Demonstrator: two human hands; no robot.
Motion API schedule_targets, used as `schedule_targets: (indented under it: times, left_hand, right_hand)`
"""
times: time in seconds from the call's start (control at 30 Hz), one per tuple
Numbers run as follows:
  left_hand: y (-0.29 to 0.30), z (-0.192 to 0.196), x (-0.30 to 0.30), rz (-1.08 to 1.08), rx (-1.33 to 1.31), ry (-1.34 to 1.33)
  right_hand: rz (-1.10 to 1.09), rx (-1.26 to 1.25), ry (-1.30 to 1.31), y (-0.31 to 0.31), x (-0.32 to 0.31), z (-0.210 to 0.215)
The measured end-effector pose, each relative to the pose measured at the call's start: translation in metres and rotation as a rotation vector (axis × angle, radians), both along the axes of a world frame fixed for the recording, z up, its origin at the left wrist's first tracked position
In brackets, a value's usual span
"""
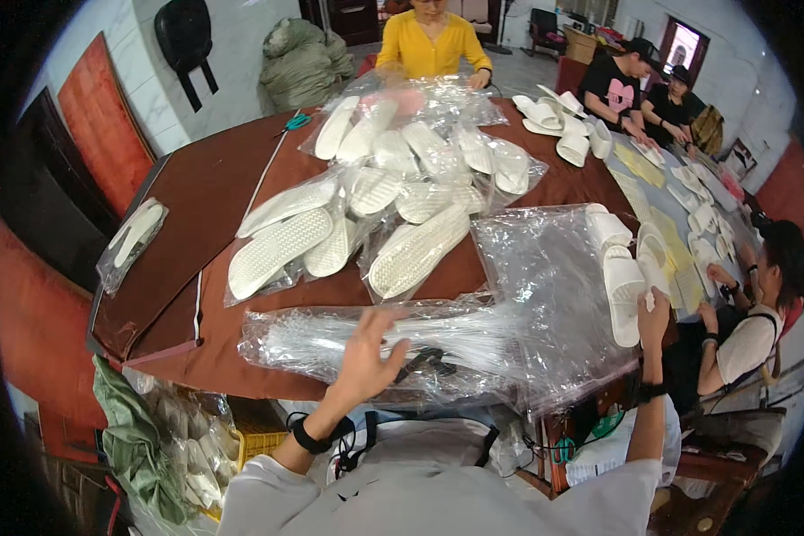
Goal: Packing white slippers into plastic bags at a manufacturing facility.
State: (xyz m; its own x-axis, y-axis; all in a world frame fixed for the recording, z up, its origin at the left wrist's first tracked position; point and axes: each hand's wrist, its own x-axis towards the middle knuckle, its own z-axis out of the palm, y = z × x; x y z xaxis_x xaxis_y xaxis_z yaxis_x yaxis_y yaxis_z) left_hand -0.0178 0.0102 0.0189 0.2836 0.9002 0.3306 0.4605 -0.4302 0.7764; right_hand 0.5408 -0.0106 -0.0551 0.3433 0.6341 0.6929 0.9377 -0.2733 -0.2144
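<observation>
My left hand (371,359) is open, fingers apart and empty, over a long bundle of thin clear-white strips (317,342) in clear plastic at the near table edge. At the right edge of the table my right hand (654,320) is closed on a white slipper (652,253). Another white slipper (623,290) lies just left of it, partly on a stack of clear plastic bags (545,286). Beyond my left hand, several white slippers in clear bags (420,255) are heaped on the brown-covered table (214,214).
Teal scissors (296,122) lie at the far left of the table, and a bagged slipper pair (132,239) at its left edge. A yellow crate (261,444) stands below. Across the table is a person in yellow (431,49); other people work at a slipper-covered table (688,214) on the right.
</observation>
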Motion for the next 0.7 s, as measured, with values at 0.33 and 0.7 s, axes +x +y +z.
schedule_targets:
  times: [0.33, 0.7]
  left_hand:
    - [0.095, -0.038, -0.049, 0.052, -0.812, -0.598]
    - [0.140, -0.031, -0.013, 0.075, -0.641, -0.782]
  right_hand:
    - [0.645, -0.108, 0.534, -0.050, -0.277, 0.077]
    - [0.835, -0.221, 0.631, -0.044, -0.346, 0.067]
